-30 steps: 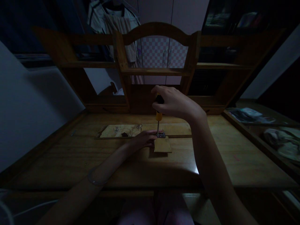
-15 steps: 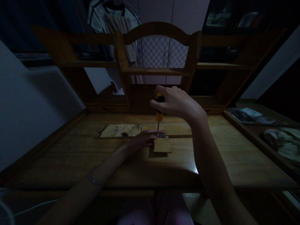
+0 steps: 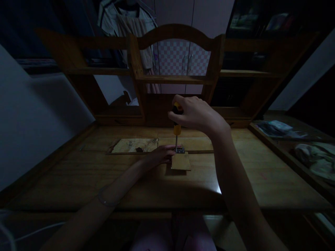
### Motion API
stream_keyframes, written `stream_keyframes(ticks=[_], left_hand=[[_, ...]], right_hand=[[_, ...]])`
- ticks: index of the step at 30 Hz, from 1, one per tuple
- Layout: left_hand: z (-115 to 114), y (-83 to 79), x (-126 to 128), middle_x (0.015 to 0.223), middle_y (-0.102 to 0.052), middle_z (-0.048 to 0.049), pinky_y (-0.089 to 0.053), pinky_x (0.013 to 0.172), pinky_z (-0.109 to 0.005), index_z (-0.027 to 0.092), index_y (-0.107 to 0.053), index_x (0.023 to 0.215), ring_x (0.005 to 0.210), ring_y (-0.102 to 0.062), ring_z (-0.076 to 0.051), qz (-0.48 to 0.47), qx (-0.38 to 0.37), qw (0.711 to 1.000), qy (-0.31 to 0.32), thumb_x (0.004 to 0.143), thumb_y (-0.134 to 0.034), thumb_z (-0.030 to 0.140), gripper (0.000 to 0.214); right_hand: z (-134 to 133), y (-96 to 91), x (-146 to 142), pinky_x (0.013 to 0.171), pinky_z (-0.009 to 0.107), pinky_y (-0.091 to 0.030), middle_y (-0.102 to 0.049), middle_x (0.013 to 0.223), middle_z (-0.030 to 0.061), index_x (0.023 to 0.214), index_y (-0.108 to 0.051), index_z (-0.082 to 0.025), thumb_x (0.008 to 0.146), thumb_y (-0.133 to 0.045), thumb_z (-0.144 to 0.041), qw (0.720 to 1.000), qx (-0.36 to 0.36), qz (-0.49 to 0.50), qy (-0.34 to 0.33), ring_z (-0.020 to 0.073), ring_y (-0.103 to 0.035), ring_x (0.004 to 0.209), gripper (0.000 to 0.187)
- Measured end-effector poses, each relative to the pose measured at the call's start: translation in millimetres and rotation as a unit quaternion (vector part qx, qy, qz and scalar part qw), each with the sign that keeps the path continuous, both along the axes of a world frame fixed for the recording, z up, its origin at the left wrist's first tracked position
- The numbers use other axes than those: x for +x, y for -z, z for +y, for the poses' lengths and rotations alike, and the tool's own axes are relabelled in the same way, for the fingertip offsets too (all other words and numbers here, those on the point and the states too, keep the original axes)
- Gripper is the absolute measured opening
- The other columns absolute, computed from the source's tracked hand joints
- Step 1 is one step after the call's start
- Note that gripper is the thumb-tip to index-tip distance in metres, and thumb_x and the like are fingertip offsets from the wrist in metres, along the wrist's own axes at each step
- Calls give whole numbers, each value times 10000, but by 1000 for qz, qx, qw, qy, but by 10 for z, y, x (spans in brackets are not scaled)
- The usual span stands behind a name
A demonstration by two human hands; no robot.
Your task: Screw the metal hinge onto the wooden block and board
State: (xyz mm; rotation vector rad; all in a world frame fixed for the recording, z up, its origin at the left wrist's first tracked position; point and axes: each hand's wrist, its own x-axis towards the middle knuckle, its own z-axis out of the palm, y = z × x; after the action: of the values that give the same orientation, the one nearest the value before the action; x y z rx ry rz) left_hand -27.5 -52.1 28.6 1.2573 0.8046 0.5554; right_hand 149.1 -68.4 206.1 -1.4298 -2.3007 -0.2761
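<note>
My right hand (image 3: 200, 113) is wrapped round the yellow and black handle of a screwdriver (image 3: 177, 129), held upright. Its shaft runs down to a small metal hinge (image 3: 180, 150), with the tip at the hinge's left end. The hinge lies where a small square wooden piece (image 3: 181, 162) meets a long, thin wooden board (image 3: 197, 144). From the left, my left hand (image 3: 161, 154) presses its fingers on the hinge and the edge of the small piece. Its fingertips are partly hidden in shadow. Whatever screw is under the tip is too small to make out.
All this lies on a wooden desk (image 3: 104, 177) with a raised shelf unit (image 3: 175, 80) along its back. The long board's left part has a torn, stained surface (image 3: 134, 144). Cloth (image 3: 314, 158) and plastic packets (image 3: 280, 127) lie on shelves at the right.
The screwdriver handle has turned slightly in my right hand and leans a touch further left. The small wooden piece has shifted very slightly left. My left hand stays at the hinge.
</note>
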Motion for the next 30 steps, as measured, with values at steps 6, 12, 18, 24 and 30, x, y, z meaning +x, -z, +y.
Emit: stream_keyframes(ticks=[6, 12, 18, 24, 30], left_hand=[[-18, 15, -35, 1406, -660, -59, -506, 1050, -344, 300, -677, 1343, 1311, -602, -253, -7, 14, 1000, -1, 883, -698, 293, 460], [5, 6, -8, 1407, -654, -89, -512, 1044, -353, 275, -682, 1335, 1316, -597, -259, 5, 18, 1000, 10, 888, -703, 291, 448], [-56, -78, -18, 1419, -645, -89, -497, 1078, -370, 270, -683, 1336, 1331, -587, -272, -3, 14, 1000, 3, 881, -712, 300, 456], [20, 34, -35, 1454, -618, -106, -506, 1072, -372, 257, -629, 1413, 1346, -580, -285, -12, 10, 1000, 19, 892, -706, 305, 529], [73, 119, -41, 1447, -627, -91, -522, 1053, -362, 277, -619, 1421, 1331, -596, -271, -12, 11, 1000, 26, 905, -700, 306, 523]], right_hand=[[-19, -17, -21, 831, 408, -448, -732, 1083, 157, 1206, -654, -152, 925, -491, -459, 999, -23, 15, -20, 317, -663, 975, 447], [4, -1, 9, 793, 392, -444, -727, 997, 144, 1212, -651, -152, 918, -489, -455, 999, -30, 22, -29, 299, -661, 905, 452], [14, 2, 26, 814, 381, -447, -716, 1026, 154, 1196, -655, -139, 914, -489, -435, 998, -38, 37, -44, 291, -655, 932, 441], [23, 6, 30, 841, 387, -446, -709, 1038, 166, 1192, -657, -128, 924, -492, -422, 998, -36, 38, -46, 299, -647, 963, 430], [24, 0, 32, 845, 384, -443, -701, 1073, 176, 1202, -652, -117, 918, -504, -434, 996, -52, 52, -50, 297, -641, 979, 451]])
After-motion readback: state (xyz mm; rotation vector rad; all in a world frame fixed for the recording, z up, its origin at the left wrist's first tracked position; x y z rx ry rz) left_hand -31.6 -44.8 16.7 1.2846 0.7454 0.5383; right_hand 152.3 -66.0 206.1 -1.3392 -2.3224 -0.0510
